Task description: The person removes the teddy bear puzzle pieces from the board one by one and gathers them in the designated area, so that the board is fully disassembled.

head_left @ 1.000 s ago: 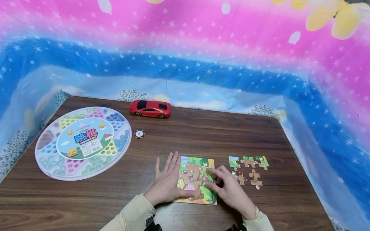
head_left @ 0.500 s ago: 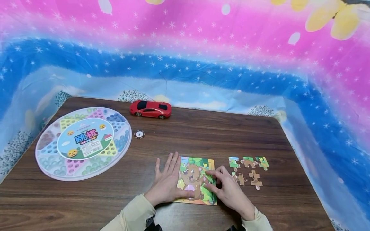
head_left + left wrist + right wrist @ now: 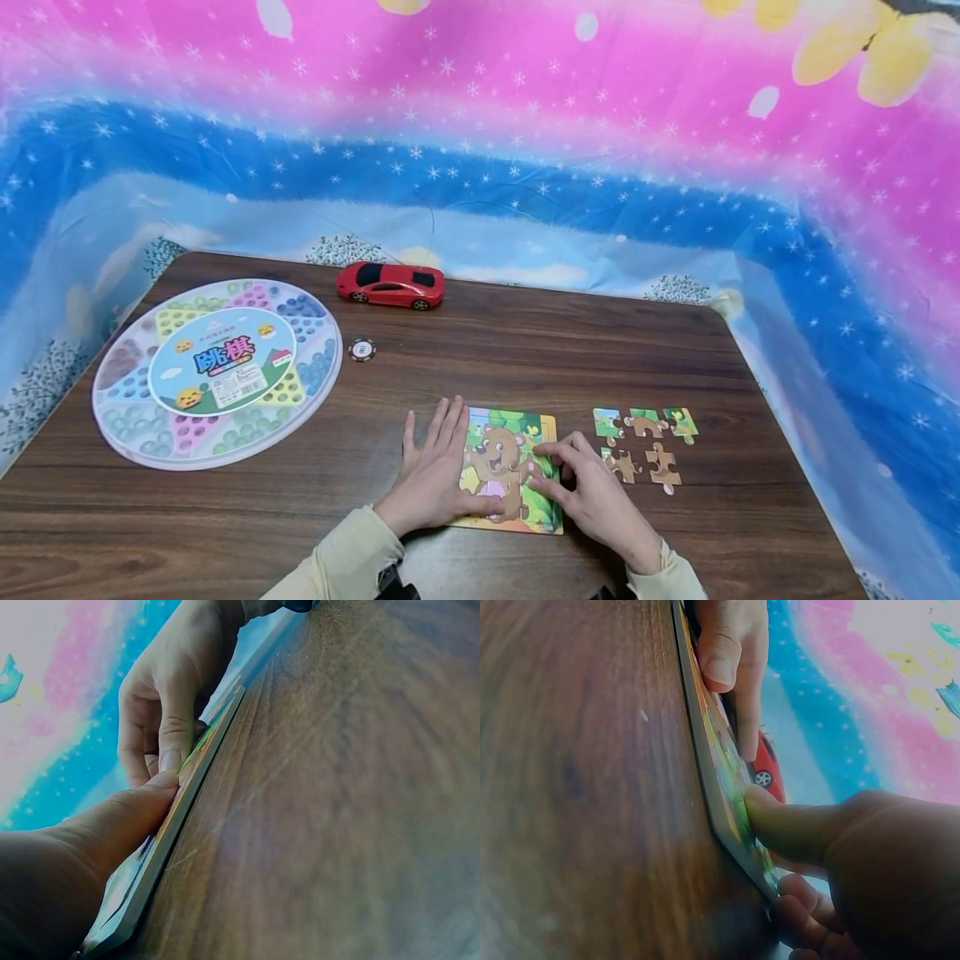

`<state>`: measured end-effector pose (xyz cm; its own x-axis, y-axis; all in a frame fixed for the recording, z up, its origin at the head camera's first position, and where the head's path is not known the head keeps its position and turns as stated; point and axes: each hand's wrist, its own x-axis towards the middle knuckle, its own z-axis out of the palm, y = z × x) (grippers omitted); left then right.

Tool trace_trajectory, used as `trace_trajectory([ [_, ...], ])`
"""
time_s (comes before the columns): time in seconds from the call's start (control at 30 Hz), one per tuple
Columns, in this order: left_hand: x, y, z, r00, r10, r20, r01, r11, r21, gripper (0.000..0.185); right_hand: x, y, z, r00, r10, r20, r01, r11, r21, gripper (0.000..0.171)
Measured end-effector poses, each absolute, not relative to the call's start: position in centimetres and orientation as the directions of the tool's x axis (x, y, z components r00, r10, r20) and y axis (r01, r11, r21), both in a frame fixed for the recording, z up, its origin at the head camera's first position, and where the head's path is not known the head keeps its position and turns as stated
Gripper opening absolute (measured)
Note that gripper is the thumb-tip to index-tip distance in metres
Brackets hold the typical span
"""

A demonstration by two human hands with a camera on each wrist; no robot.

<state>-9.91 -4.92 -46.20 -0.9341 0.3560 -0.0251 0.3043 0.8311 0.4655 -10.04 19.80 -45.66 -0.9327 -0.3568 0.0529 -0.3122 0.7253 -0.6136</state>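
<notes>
- Vs. approx. 1 s ago, we see v. little change: index & thumb tips of the right hand (image 3: 594,493) sit a touch nearer our edge of the flat, square cardboard jigsaw w/ a brown cartoon bear on green (image 3: 504,467); left hand (image 3: 433,492), jigsaw & loose pcs look unmoved.
- Right hand: thumb & index parted, both tips on the jigsaw's right part, other fingers curled under; we can't tell if a pc is pinched btwn them.
- Left hand: palm down, fingers straight & slightly spread along the jigsaw's left side, thumb out across its lower part; grips nothing.
- Jigsaw lies flat on the dark brown wood-grain tabletop (image 3: 540,358), near side, btwn & partly under both hands.
- Five loose brown-and-green jigsaw pcs (image 3: 664,463) lie just right of it.
- Farther off, we have a glossy red toy car (image 3: 390,285) at the back, a round black-and-white chip (image 3: 362,350), & a big round plastic marble-game board (image 3: 221,362) at left.
</notes>
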Motion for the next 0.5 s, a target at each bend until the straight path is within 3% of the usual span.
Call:
trace_trajectory([
  [0.5,-9.87,-4.93,-46.33,-0.935,0.355,-0.009,0.309,0.826,0.471,0.131,-10.13,19.88,-45.94,-0.925,-0.371,0.083,-0.34,0.709,-0.617,0.033],
])
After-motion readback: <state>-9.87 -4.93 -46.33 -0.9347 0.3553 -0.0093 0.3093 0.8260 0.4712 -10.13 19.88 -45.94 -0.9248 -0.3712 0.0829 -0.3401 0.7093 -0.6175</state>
